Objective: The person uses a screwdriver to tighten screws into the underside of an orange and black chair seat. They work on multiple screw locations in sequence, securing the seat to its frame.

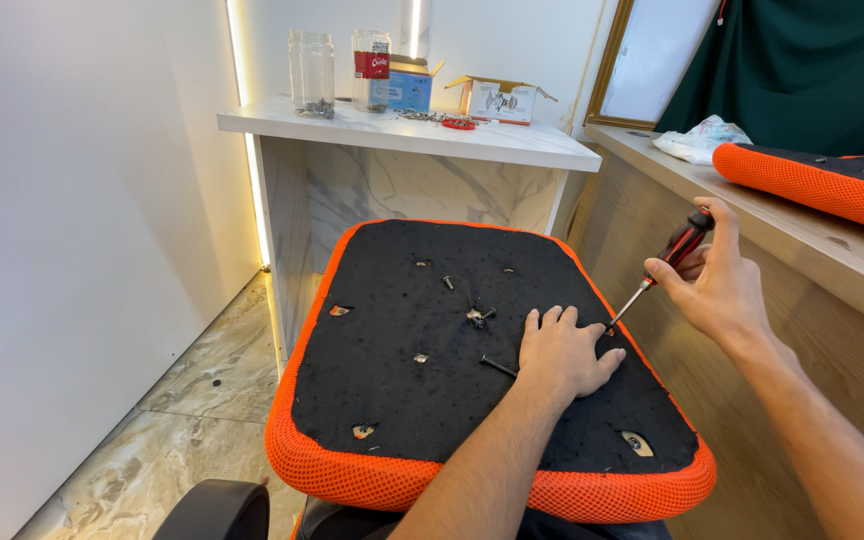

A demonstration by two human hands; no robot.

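Observation:
An upturned chair seat (392, 400) lies in front of me, its underside black fabric with an orange mesh rim. My left hand (564, 352) rests flat on the black underside, fingers apart. My right hand (717, 285) grips a red-and-black screwdriver (664, 265) whose tip touches the seat near its right edge, just beside my left thumb. Several loose bolts (480, 316) lie on the fabric left of my left hand, one long dark bolt (498, 365) close to the fingers. Mounting holes (637, 443) show near the corners.
A white marble-look counter (512, 145) behind the seat carries glass jars (314, 72), small cardboard boxes (499, 100) and scattered hardware. A wooden ledge (802, 240) at right holds a second orange cushion (812, 185) and a plastic bag. A black chair arm (217, 510) sits at bottom left.

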